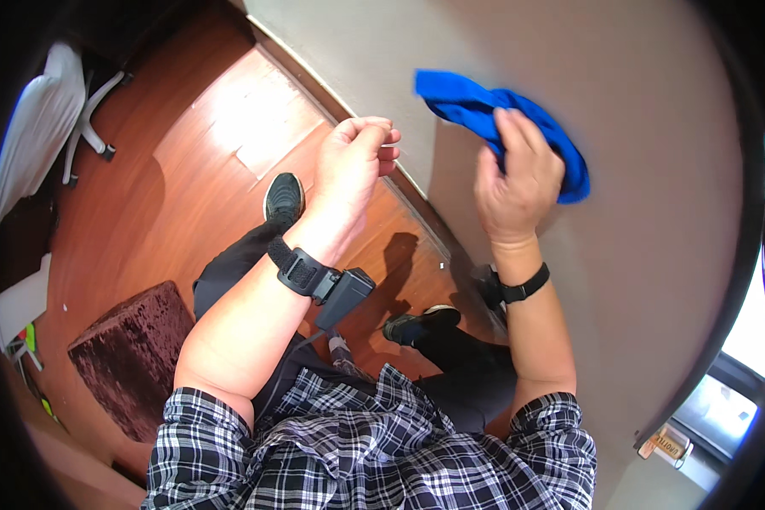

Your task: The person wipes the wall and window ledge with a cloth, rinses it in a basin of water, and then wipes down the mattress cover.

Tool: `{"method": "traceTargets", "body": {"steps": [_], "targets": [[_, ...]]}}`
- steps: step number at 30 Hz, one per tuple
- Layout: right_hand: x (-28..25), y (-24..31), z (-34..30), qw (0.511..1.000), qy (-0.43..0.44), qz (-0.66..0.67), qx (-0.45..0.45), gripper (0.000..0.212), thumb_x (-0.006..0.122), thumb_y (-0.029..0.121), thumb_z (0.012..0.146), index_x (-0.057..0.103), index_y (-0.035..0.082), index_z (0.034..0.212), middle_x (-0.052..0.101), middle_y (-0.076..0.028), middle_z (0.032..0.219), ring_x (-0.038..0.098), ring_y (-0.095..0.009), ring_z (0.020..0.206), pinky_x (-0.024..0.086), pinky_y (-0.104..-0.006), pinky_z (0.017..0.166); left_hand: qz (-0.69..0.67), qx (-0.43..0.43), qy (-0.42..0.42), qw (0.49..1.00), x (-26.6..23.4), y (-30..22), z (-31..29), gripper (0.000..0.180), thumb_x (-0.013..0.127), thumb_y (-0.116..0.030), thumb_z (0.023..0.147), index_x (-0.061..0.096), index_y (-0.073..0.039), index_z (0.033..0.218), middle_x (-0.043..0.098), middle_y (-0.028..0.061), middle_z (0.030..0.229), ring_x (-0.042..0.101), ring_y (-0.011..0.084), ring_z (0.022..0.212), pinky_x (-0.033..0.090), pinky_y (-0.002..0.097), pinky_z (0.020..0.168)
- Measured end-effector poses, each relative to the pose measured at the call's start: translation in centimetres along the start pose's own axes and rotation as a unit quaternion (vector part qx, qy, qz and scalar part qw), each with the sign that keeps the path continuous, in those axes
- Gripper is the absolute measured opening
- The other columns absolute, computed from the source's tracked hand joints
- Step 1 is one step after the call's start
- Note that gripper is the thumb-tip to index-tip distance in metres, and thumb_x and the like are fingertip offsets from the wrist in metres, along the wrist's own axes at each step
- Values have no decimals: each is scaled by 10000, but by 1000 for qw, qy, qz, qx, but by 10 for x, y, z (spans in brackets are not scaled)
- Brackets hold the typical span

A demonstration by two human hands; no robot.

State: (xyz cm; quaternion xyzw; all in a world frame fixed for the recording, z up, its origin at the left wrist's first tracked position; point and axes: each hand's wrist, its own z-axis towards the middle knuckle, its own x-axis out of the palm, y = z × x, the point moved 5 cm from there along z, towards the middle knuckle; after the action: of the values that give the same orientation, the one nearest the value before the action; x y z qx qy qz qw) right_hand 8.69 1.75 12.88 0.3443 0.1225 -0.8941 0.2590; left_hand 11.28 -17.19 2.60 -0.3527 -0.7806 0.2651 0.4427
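Observation:
My right hand point(518, 183) grips a bright blue cloth point(459, 91), its fingers bent into the bunched fabric. The cloth lies against or just in front of a plain grey-beige wall point(646, 170); from here I cannot tell whether all of it touches. One end of the cloth stretches out to the left, and the other hangs beside my knuckles. To the left, my left hand point(354, 153) is held in the air near the foot of the wall. Its fingers are loosely curled in, the thumb against them, and no object shows in it.
A dark skirting board point(412, 191) runs between the wall and the reddish wooden floor point(204, 170). A brown plush stool point(127, 357) stands at my left. Farther left is a white wheeled chair point(38, 127). A window edge and a small labelled container point(667, 446) are at lower right.

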Motion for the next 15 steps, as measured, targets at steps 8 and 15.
{"method": "traceTargets", "body": {"steps": [8,15], "targets": [[-57,-51,-81,974,196,-30,111,260,754,125,773,725,150,1031,684,-49,998,673,-283,948,558,-426,806,64,28,19,997,-4,6,30,297,691,-260,1052,695,-34,1245,735,68,1115,700,169,974,576,322,849],[-278,-131,-291,809,122,-153,555,295,711,142,839,755,54,1118,715,-181,1122,679,-408,1075,555,-486,960,266,267,50,925,2,3,37,188,684,-156,1075,695,4,1174,723,51,1087,669,126,962,551,279,848]]}}
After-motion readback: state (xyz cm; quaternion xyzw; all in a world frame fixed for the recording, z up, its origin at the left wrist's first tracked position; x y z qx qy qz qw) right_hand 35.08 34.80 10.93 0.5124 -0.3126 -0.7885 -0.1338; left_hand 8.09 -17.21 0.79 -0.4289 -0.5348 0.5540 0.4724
